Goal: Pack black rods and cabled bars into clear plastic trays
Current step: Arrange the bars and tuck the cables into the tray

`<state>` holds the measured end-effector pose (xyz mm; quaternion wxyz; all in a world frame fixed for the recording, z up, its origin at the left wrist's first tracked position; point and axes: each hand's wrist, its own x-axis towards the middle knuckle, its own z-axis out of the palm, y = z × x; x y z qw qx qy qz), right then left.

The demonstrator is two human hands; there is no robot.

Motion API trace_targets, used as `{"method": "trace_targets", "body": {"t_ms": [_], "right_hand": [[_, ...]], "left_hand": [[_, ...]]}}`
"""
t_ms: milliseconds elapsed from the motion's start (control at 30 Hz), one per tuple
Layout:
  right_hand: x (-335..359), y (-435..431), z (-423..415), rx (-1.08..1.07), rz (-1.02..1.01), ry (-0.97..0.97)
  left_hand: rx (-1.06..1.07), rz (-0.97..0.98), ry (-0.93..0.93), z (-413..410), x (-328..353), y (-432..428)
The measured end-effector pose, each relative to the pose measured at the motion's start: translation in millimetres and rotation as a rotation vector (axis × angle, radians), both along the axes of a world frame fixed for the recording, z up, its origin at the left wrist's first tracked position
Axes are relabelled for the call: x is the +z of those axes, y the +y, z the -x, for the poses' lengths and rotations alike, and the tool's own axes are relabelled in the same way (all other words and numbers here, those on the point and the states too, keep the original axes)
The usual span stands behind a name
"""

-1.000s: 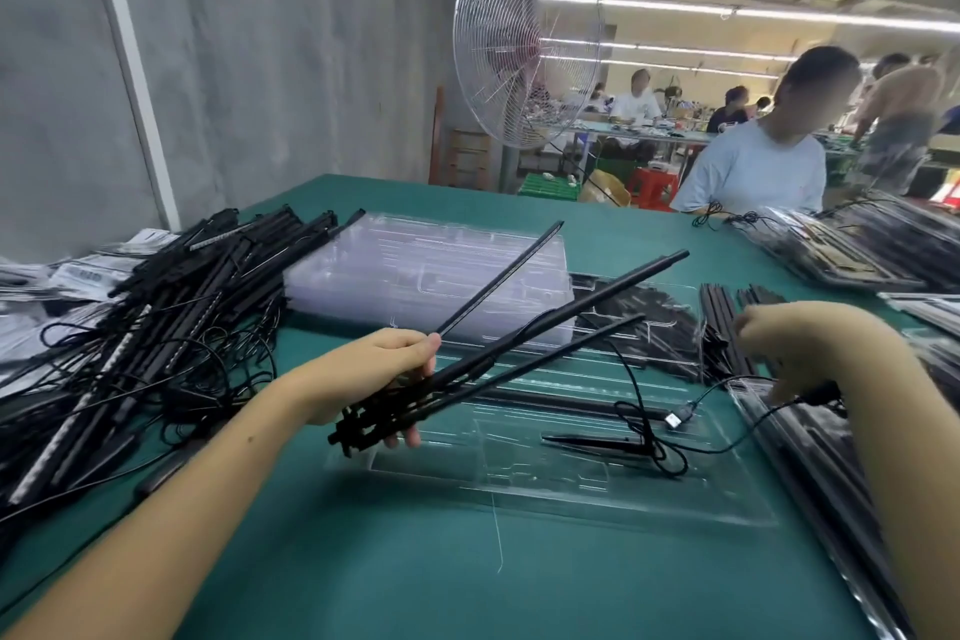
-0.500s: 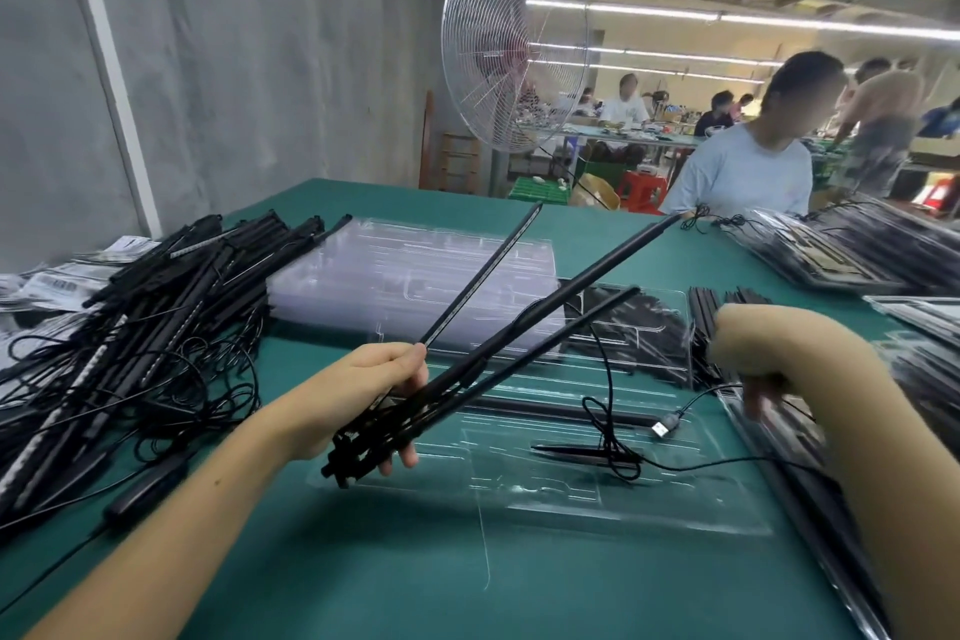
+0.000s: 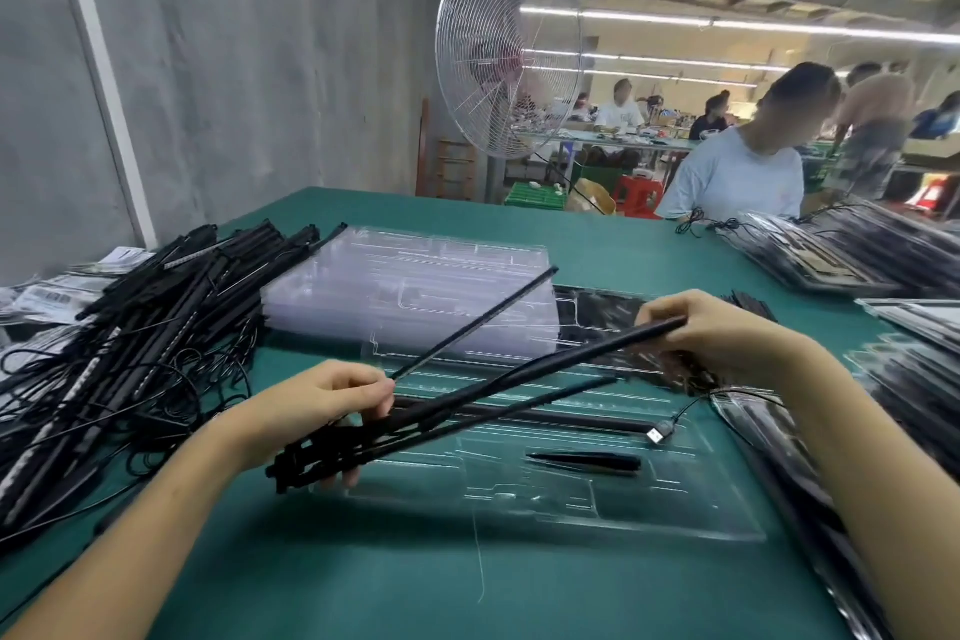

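Several black rods [image 3: 545, 374] fan out from my left hand [image 3: 322, 405], which grips their near ends above the clear tray [image 3: 545, 499] on the green tabletop [image 3: 363, 577]. My right hand [image 3: 711, 333] pinches the thickest one's far tip.

I read the tray [image 3: 675, 509] before me as clear, glossy moulded plastic, like the stack of trays [image 3: 415, 286] behind it. The rods [image 3: 519, 381] look smooth, matt black. The table [image 3: 363, 587] wears matt green cloth; printed paper [image 3: 52, 294] lies at its left edge.
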<state>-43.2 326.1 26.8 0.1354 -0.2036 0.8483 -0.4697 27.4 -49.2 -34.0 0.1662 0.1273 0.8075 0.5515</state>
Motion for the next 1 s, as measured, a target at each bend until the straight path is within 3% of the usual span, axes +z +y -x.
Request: {"method": "trace_targets", "body": {"t_ms": [67,200,300,400,533,600,667,733,833,900,1000], "right_hand": [[3.1,4.4,2.6,0.005,0.015,0.016],[12.9,10.7,6.7,0.034,0.236,-0.068],[23.2,9.1,0.9,-0.020,0.224,-0.087],[28.5,0.3,-5.2,-0.222,0.073,0.219],[24.4,-14.7,-9.9,-0.497,0.109,0.810],[18.6,-17.3,-9.3,-0.536,0.112,0.887],[11.8,-15.7,-6.6,-0.491,0.174,0.727],[6.5,-8.5,-4.7,-0.330,0.268,0.358],[-5.4,10.0,0.1,-0.037,0.219,-0.109],[-12.5,20.7,2.0,0.024,0.169,-0.191],[-14.3,23.9,3.2,-0.038,0.213,-0.144]], "left_hand": [[-0.018,0.020,0.006,-0.7,3.5,1.1],[-0.019,0.063,0.013,-3.3,10.7,-6.9],[-0.009,0.130,0.019,-4.7,13.3,-10.3],[0.004,0.144,0.045,-3.8,12.9,-6.6],[0.074,0.093,0.066,-3.3,10.3,-2.6],[0.128,0.068,0.081,-4.2,10.5,-4.0],[0.170,0.029,0.097,-4.8,11.9,-5.9],[0.171,-0.011,0.102,-5.3,12.8,-6.2],[0.149,-0.030,0.107,-6.8,13.7,-6.4],[0.134,-0.040,0.102,-7.9,14.4,-6.2],[0.085,-0.019,0.093,-9.6,13.2,-1.0]]}}
